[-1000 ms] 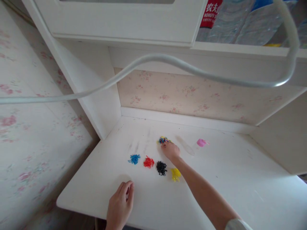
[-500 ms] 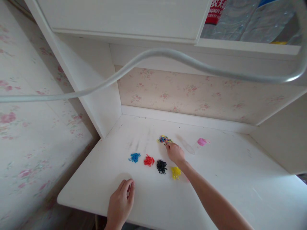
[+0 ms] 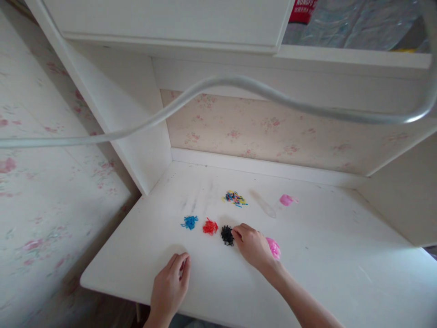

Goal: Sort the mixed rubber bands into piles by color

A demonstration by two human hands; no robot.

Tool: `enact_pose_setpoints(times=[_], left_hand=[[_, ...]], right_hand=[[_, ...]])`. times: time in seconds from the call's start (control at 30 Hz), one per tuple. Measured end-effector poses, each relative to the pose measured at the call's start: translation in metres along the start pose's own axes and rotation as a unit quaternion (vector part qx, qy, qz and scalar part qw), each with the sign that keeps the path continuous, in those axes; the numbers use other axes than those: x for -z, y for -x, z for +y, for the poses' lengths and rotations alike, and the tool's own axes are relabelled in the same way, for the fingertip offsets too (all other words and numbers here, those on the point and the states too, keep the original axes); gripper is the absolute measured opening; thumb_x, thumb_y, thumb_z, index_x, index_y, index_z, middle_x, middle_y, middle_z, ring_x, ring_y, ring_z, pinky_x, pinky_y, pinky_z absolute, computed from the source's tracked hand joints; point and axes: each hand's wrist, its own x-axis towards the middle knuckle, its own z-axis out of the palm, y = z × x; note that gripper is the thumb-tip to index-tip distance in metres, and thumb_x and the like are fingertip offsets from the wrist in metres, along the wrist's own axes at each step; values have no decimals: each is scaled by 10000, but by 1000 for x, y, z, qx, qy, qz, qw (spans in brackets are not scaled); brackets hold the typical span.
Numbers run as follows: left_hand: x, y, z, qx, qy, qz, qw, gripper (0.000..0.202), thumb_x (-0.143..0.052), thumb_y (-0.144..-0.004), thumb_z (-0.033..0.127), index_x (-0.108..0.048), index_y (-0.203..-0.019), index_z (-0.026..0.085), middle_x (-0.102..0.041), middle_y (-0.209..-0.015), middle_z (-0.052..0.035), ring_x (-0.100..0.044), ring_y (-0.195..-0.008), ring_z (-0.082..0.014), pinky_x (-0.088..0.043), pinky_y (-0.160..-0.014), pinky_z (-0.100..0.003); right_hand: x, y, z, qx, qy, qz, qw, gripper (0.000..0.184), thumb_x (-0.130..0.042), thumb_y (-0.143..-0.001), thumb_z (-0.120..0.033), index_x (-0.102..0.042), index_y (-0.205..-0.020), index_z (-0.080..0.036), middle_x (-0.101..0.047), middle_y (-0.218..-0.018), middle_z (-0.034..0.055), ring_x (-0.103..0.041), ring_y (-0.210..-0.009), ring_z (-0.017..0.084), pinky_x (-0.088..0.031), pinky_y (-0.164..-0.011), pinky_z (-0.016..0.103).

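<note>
Black heap of elastic loops (image 3: 227, 235) lies nearer the table's (image 3: 341, 259) front edge, beside the red heap (image 3: 210, 226) and blue heap (image 3: 189, 222). Your right hand (image 3: 253, 245) pinches shut at its right side; whether a loop is gripped, I cannot tell. Your left hand (image 3: 170, 287) rests loosely spread at the front edge. Let go low, over black only. The heap is roundish, pointing nowhere.

Cut off at the wrist by the lower edge: left hand (image 3: 169, 287). Half hidden behind the right hand (image 3: 253, 246): pink pile (image 3: 274, 248). Too small to judge: grip of the right hand at the black pile (image 3: 227, 235). Too blurred to name: clear thing (image 3: 265, 206) on the bench (image 3: 341, 273). Cropped by the top edge, print unreadable: red label (image 3: 303, 5).
</note>
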Motion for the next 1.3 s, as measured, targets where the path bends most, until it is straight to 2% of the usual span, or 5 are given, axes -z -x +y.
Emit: enact_pose_setpoints(times=[0.63,0.87,1.1,1.23,1.3], left_hand=[[0,1,2,-6,1,-10,1000,180,-424,-909,319,-578,-950,235,-650,-799,3,-633,-642,-104,-476,-583,-191],[5,-8,7,14,27,-26,999,205,-425,-903,343,-600,-918,239,-655,-780,8,-615,-618,-106,-472,-587,-201],[13,-85,58,-30,17,-106,994,265,-393,-909,351,-633,-903,239,-677,-875,-8,-621,-746,-120,-465,-707,-228],[-15,-144,90,-51,-29,-166,984,238,-434,-888,319,-660,-894,243,-682,-906,-6,-625,-791,-115,-450,-744,-217],[-35,-168,99,-48,-40,-175,983,237,-447,-882,322,-667,-892,236,-681,-936,-20,-629,-818,-125,-449,-752,-221]], right_hand=[[3,5,3,-2,-8,19,1000,306,-369,-931,-336,-659,-858,-272,-664,-898,-11,-621,-762,128,-335,-601,219],[13,40,22,-33,-128,123,984,331,-362,-927,-414,-651,-868,-263,-651,-799,-8,-575,-678,116,-397,-643,207],[-30,115,89,-265,-224,166,923,417,-438,-816,-588,-676,-876,-251,-690,-838,3,-596,-633,134,-457,-634,215],[-45,132,107,-303,-214,184,910,430,-452,-782,-605,-690,-885,-262,-699,-955,15,-633,-828,174,-471,-710,215],[-46,130,107,-293,-205,170,918,432,-428,-798,-603,-690,-888,-271,-699,-925,9,-629,-774,163,-469,-680,214]])
